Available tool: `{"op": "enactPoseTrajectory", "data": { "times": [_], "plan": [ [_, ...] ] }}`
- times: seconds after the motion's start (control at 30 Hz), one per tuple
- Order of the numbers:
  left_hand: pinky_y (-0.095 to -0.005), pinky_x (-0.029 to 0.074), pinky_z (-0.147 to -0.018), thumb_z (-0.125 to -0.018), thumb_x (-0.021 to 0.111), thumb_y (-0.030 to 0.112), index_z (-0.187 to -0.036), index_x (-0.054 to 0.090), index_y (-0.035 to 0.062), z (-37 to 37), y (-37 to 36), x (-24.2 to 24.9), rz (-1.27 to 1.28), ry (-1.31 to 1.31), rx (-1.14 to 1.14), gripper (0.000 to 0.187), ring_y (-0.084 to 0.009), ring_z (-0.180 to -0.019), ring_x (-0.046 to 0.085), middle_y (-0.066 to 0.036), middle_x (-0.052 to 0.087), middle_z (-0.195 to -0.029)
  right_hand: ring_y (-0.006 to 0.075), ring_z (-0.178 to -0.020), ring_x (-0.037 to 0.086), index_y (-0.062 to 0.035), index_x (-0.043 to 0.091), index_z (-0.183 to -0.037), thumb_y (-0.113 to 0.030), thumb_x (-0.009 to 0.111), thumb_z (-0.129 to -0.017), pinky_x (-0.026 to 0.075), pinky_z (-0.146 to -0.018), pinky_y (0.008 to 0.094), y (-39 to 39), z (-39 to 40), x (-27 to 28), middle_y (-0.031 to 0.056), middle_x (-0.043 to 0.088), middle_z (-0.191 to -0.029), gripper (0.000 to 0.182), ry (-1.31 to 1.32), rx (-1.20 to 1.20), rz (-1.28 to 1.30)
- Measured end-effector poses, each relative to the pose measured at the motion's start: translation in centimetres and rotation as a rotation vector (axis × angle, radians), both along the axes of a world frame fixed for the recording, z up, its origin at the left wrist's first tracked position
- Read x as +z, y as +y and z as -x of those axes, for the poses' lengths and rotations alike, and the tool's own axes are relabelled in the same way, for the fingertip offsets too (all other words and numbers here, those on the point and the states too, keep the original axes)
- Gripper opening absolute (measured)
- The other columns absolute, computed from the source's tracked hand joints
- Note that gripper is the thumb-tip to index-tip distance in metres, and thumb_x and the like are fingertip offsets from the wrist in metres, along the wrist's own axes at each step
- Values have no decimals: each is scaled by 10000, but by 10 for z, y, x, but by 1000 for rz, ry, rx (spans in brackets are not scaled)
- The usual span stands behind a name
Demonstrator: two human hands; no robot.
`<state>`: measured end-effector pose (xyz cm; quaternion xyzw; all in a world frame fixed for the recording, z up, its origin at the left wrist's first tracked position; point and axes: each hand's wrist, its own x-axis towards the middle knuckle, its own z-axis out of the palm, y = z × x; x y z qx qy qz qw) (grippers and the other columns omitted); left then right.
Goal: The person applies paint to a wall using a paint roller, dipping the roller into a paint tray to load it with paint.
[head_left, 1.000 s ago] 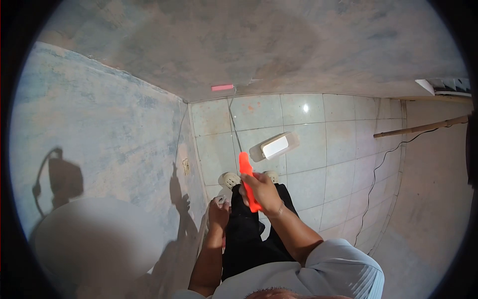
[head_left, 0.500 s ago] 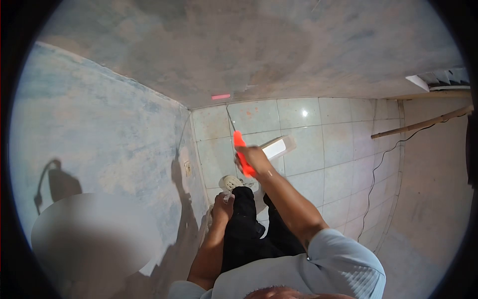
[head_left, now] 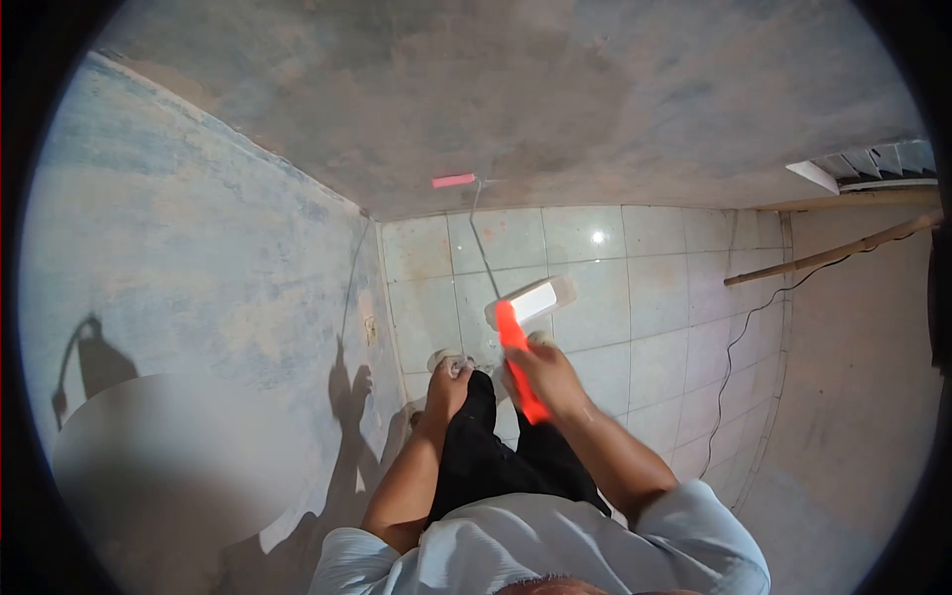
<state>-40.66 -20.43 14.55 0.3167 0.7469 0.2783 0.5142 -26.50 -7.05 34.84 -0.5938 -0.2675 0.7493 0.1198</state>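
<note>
My right hand (head_left: 547,377) is closed round the orange-red handle of a paint roller (head_left: 516,347). From the handle a thin metal rod runs up to a pink roller sleeve (head_left: 454,180), which lies against the grey wall (head_left: 615,119) just above the floor. My left hand (head_left: 454,377) is near my left knee with its fingers curled; whether anything is in them is too small to tell. Just beyond the handle, a tray (head_left: 561,290) with white inside rests on the tiles.
A bluish, patchy wall (head_left: 218,228) with a socket (head_left: 371,331) rises at the left. On the right are a wooden pole (head_left: 793,266), a black cable (head_left: 732,387) and a louvred opening (head_left: 873,164). My shoes stand on the tiled floor (head_left: 585,387).
My right hand and the roller handle have moved back toward my body and slightly right. The pink sleeve is slightly higher and further right. My left hand has shifted a little up and right.
</note>
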Motion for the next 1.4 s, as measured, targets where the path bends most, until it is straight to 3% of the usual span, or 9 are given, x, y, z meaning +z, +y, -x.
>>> {"op": "enactPoseTrajectory", "data": {
  "times": [0.03, 0.07, 0.17, 0.27, 0.43, 0.57, 0.9, 1.17, 1.4],
  "plan": [
    [-439, 467, -842, -873, 592, 293, -995, 584, -46, -3, -3, 0, -23, -166, 81, 360, -394, -984, 583, -281, 595, -1050, 202, -480, 553, 16, 551, -760, -232, 554, -890, 436, -461, 321, 12, 12, -51, 90, 562, -615, 280, -11, -32, 29],
    [-416, 476, -821, -880, 590, 280, -1021, 594, -32, -7, -14, -35, 35, 185, -23, 342, -380, -952, 605, -262, 610, -1057, 206, -489, 555, 32, 546, -758, -233, 577, -870, 442, -462, 335, 24, 26, -97, 104, 561, -609, 290, 22, -117, 25],
    [-401, 482, -807, -881, 591, 264, -1059, 593, -37, -5, 2, 24, 156, 7, 60, 349, -368, -915, 622, -242, 627, -1030, 220, -491, 542, 47, 520, -786, -158, 584, -850, 443, -459, 359, 57, 54, -217, 118, 557, -616, 224, 85, -160, 67],
    [-348, 487, -782, -900, 578, 216, -1122, 575, -24, 5, -29, 12, 105, 187, -54, 327, -260, -924, 642, -202, 650, -997, 223, -493, 545, 45, 526, -775, -149, 581, -850, 443, -461, 357, 68, 53, -223, 118, 558, -613, 215, 117, -229, 68],
    [-416, 472, -846, -853, 611, 298, -1053, 592, -19, 3, -75, -30, 256, 123, 51, 374, -376, -974, 608, -232, 634, -1016, 181, -456, 535, 3, 535, -796, -220, 528, -911, 426, -444, 307, 27, -18, 0, 81, 539, -584, 251, 47, -34, 60],
    [-421, 458, -874, -858, 596, 335, -1055, 587, -31, -5, -65, -14, 312, 171, 17, 415, -394, -1008, 590, -241, 626, -1045, 165, -463, 542, -2, 532, -817, -231, 515, -930, 419, -427, 280, 9, -37, 46, 80, 547, -604, 256, 82, -87, 145],
    [-384, 470, -825, -882, 584, 228, -1055, 580, -55, -1, -35, 0, 258, -31, 211, 332, -344, -947, 616, -232, 636, -982, 184, -481, 514, -7, 513, -755, -163, 561, -865, 405, -433, 317, 96, 54, -290, 87, 527, -612, 197, 67, -220, 98],
    [-390, 476, -806, -852, 615, 194, -1031, 606, -53, 1, -77, -28, 233, 140, 128, 305, -345, -905, 622, -227, 632, -952, 199, -456, 511, 17, 514, -781, -178, 579, -858, 405, -427, 319, 54, -9, -135, 90, 524, -613, 220, 97, -175, 138],
    [-387, 487, -797, -867, 598, 217, -1068, 591, -58, 7, -40, -8, 239, 73, 152, 341, -351, -882, 639, -235, 647, -966, 194, -504, 530, 25, 517, -804, -148, 585, -855, 418, -427, 314, 97, 37, -254, 85, 524, -649, 192, 175, -223, 170]
  ]
}}
